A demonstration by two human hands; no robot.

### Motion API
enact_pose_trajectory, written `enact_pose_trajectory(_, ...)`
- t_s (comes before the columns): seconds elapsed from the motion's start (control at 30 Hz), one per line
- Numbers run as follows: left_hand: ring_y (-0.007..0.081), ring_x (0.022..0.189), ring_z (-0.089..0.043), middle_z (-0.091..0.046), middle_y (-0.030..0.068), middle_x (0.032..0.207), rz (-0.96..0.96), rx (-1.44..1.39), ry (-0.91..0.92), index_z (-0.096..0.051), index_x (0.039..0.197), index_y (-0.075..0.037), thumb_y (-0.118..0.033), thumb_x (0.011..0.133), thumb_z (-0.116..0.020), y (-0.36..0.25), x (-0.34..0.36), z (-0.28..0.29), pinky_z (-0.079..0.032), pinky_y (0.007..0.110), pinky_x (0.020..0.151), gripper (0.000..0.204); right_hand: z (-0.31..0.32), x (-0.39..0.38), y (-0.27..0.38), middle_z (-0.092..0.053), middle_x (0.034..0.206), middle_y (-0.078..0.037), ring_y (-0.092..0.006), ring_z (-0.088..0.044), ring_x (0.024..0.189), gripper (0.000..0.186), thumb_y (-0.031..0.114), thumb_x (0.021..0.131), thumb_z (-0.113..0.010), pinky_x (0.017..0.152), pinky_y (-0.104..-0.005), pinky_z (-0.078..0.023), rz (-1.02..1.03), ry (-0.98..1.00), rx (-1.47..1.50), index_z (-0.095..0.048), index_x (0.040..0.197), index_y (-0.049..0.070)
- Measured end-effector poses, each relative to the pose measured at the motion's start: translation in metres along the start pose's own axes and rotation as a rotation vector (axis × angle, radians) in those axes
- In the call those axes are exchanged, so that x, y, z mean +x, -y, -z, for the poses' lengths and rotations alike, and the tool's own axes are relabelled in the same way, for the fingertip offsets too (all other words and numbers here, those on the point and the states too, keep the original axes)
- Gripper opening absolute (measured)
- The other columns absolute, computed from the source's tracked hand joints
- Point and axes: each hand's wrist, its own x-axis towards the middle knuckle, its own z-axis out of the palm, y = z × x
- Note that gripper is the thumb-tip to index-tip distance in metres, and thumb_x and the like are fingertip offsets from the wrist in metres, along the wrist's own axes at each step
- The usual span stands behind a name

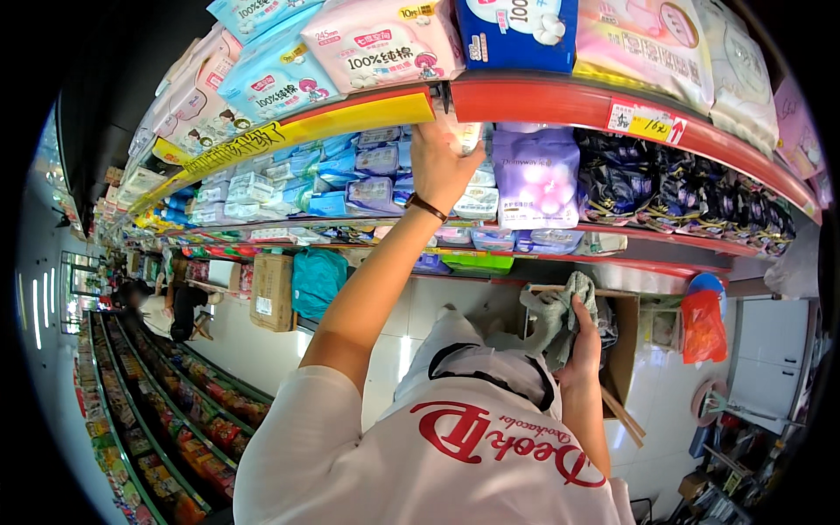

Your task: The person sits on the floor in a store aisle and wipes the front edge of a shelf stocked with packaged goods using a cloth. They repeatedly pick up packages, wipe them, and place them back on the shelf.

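My left hand (pixel 442 166) reaches up to the middle shelf and closes on a white packet (pixel 465 136) just under the red and yellow shelf edge (pixel 525 101). A brown bracelet (pixel 426 207) sits on that wrist. My right hand (pixel 582 343) is lower, in front of my white shirt with red lettering (pixel 455 455), and grips a crumpled grey-green cloth (pixel 560 311). A purple pack (pixel 535 175) stands right of the left hand, and blue and white packs (pixel 372 188) lie to its left.
Pink, blue and white soft packs (pixel 385 44) fill the top shelf. An open cardboard box (pixel 623 350) stands behind the cloth, with an orange plastic bag (pixel 703 325) to its right. Another carton (pixel 272 291) and a teal bag (pixel 317 280) lie on the floor. People (pixel 166 311) stand down the aisle.
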Motion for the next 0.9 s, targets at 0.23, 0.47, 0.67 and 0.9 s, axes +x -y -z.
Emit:
enact_pose_trajectory(0.23,0.0345,0.100,-0.056,-0.053,0.0223,0.112,0.316,-0.667,0.133,-0.034,0.133,0.004,-0.017,0.070,-0.076,-0.008,-0.018,-0.022,-0.046,0.043,0.087,0.078,0.027,-0.018,0.013,-0.066,0.111,-0.010,-0.0250,-0.064,0.098,0.034,0.025,0.094,-0.057,0.085,-0.0382,-0.052,0.106,-0.107,0.051,-0.058,0.120,0.003)
enact_pose_trajectory(0.47,0.0382,0.106,-0.057,-0.029,0.0223,0.150,1.072,-2.235,1.020,-0.022,0.149,-0.004,-0.067,0.075,-0.059,-0.066,-0.080,0.039,-0.050,0.044,0.082,0.103,0.050,-0.022,0.022,-0.068,0.106,-0.008,-0.0231,-0.066,0.092,0.032,0.029,0.094,-0.055,0.078,-0.0379,-0.055,0.134,-0.112,0.105,-0.060,0.116,0.006)
enact_pose_trajectory(0.67,0.0323,0.093,-0.062,-0.045,0.0256,0.137,0.719,-2.246,1.085,-0.026,0.147,0.000,-0.068,0.080,-0.051,-0.093,-0.090,0.054,-0.051,0.039,0.069,0.099,0.025,-0.018,0.018,-0.067,0.106,-0.010,-0.0245,-0.066,0.092,0.033,0.029,0.094,-0.054,0.078,-0.0390,-0.056,0.089,-0.009,0.099,-0.058,0.117,0.005)
enact_pose_trajectory(0.9,0.0358,0.107,-0.051,-0.049,0.0210,0.118,-0.106,-0.122,0.177,-0.030,0.140,-0.001,-0.010,0.059,-0.081,-0.088,-0.081,0.060,-0.043,0.042,0.091,0.097,0.013,-0.012,0.004,-0.068,0.104,-0.010,-0.0233,-0.066,0.092,0.030,0.026,0.094,-0.057,0.080,-0.0380,-0.055,0.070,-0.073,0.039,-0.061,0.114,0.005)
